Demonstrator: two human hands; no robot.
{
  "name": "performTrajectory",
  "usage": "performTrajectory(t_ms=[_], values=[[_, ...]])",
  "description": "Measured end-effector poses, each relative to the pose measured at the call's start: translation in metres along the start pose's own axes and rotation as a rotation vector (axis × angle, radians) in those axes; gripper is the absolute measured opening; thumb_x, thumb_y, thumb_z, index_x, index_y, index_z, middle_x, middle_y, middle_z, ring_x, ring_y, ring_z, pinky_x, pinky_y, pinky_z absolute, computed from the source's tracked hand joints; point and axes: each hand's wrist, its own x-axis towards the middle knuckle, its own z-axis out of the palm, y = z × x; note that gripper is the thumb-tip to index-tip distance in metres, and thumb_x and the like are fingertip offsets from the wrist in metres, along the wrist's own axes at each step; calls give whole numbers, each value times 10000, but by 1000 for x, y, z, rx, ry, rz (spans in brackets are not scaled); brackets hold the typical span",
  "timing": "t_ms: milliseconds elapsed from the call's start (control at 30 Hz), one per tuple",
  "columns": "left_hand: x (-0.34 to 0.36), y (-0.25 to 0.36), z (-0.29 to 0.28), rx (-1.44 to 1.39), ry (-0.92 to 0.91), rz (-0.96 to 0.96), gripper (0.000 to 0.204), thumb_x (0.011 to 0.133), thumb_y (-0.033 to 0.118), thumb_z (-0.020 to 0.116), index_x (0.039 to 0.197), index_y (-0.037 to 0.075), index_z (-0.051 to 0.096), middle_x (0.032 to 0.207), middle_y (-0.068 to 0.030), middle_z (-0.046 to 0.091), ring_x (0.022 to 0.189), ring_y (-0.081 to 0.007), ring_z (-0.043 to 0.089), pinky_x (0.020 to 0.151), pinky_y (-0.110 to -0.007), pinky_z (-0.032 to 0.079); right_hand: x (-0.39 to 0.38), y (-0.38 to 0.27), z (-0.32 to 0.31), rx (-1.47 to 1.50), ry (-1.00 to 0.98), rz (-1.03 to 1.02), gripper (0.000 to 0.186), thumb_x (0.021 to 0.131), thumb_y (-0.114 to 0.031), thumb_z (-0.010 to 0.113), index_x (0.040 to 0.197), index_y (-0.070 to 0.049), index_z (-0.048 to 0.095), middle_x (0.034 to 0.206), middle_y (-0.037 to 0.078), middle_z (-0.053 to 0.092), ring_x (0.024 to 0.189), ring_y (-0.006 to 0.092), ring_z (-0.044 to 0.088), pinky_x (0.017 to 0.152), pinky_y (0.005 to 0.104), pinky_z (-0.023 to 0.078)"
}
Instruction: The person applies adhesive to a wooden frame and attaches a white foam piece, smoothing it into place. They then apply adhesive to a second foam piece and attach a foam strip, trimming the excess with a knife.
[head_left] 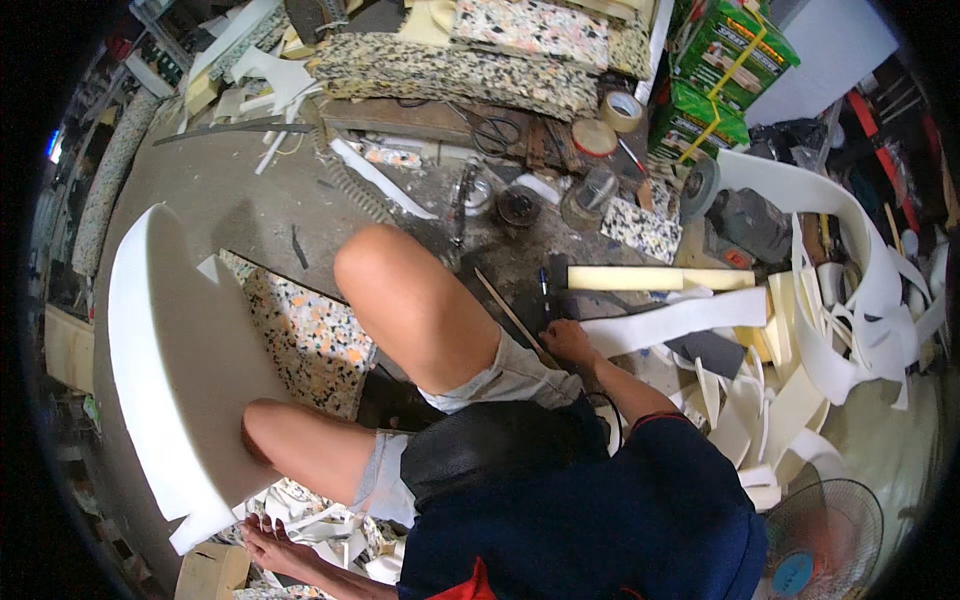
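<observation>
A large curved white foam sheet stands on edge at my left, leaning against my left knee. Beside its lower corner is my left hand, palm partly up with the fingers apart and slightly curled; I cannot tell whether a fingertip touches the foam. My right hand is low by my right thigh, its fingers closed. What it holds, if anything, is hidden. A thin wooden stick runs up to that hand, and a dark pen-like tool lies just above it. A white foam strip extends rightward from beside it.
A speckled foam slab lies between the white sheet and my right leg. Foam offcuts pile up at right, near a fan. Ahead are scissors, tape, a bench grinder and green boxes.
</observation>
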Motion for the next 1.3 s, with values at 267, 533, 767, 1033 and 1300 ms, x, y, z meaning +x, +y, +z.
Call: performTrajectory(t_ms=[267,533,767,1033,1300], values=[[-2,9,-6,0,25,15,331,1044,311,594,1173,15,662,1048,-114,692,869,-200,636,713,-312,526,15,-10,19,-271,-237,-254,351,862,-327,713,1004,-6,736,988,230,728,944,397,715,807,516,572],[-2,45,-4,-381,-102,-62,315,1015,376,645,1016,61,662,834,-22,646,690,-100,620,567,-253,516,24,30,19,-544,-333,-300,393,863,-198,657,1205,-5,635,1218,241,660,1128,397,645,933,480,523],[6,84,2,-528,-139,-119,384,1017,452,623,984,70,644,861,-22,650,732,-96,626,576,-247,514,-9,61,9,-500,-294,-227,494,880,-149,590,1340,25,546,1331,266,599,1231,432,576,1024,473,470],[16,93,-12,-494,-242,-97,363,975,425,692,956,66,648,856,-24,647,712,-82,610,550,-220,458,-63,-29,-150,-133,334,-487,596,910,-89,485,1482,71,435,1462,291,517,1363,461,482,1139,469,380],[20,94,-21,-460,-239,-125,363,968,429,698,931,70,664,816,-13,661,648,-52,541,511,-201,398,-198,-272,-289,-34,-307,-1025,579,848,-205,649,1369,39,581,1307,274,632,1125,382,655,993,410,490]])
